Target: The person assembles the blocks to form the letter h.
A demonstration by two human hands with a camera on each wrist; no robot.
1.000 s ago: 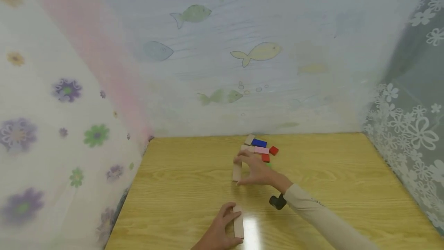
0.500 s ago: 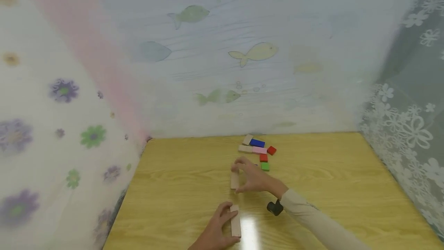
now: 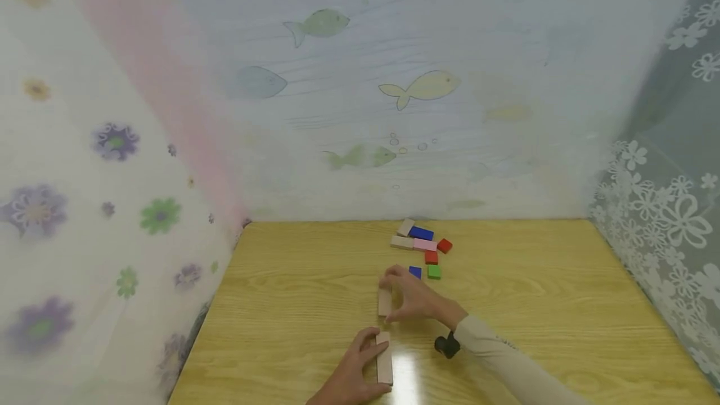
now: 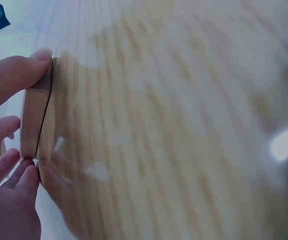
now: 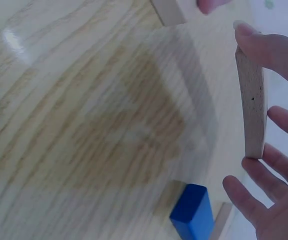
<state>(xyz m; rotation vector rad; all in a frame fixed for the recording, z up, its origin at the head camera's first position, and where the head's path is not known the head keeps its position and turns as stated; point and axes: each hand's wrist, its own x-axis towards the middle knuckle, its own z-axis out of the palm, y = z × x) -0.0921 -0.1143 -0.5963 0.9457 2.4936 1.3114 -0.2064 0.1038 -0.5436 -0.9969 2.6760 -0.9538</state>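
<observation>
Near the front of the table, my left hand (image 3: 351,370) grips a plain wooden block (image 3: 384,358) by its two ends. In the left wrist view, that block (image 4: 35,117) stands on the tabletop, the thumb at one end and fingertips at the other. Just beyond it, my right hand (image 3: 416,297) pinches a second plain wooden block (image 3: 385,302) lengthwise. The right wrist view shows this block (image 5: 252,102) between thumb and fingertips, seemingly held off the table. Roughly in line, the two blocks have a small gap between them.
Past the right hand lie a blue block (image 3: 415,272), a green block (image 3: 434,272) and two red blocks (image 3: 431,258). Farther back are a pink block (image 3: 425,245), a longer blue block (image 3: 422,233) and two plain blocks (image 3: 402,242). A black device (image 3: 447,345) is by the right wrist.
My right hand has brought its wooden block nearer to me, toward the left hand's block. The small blue and green blocks have come into fuller view. The left hand stays in place.
</observation>
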